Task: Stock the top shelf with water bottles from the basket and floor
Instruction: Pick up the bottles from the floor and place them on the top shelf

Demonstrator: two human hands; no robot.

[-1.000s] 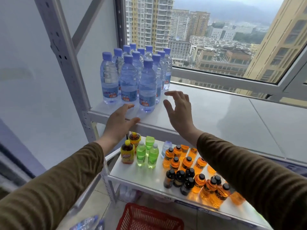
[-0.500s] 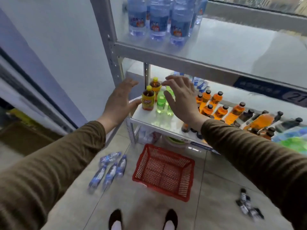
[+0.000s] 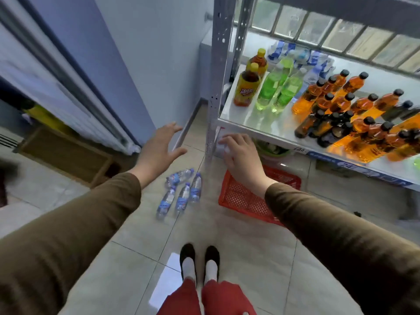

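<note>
Nearest the camera, two feet in dark shoes [image 3: 199, 260] stand on a pale tiled floor [image 3: 250, 251]. Both arms in olive-brown sleeves reach forward. The left hand [image 3: 159, 150] hangs in the air with fingers spread wide, holding nothing. The right hand [image 3: 241, 153] is also empty, palm down, fingers loosely extended, in front of the shelf post [image 3: 216, 87]. Below the hands, four water bottles [image 3: 180, 194] lie on the floor (clear, with blue labels), just left of a red basket [image 3: 247, 196] partly tucked under the shelf. Farther back, the lower shelf [image 3: 245, 119] carries yellow-capped tea bottles [image 3: 248, 84], green drinks [image 3: 278, 87] and orange drinks [image 3: 354, 114].
</note>
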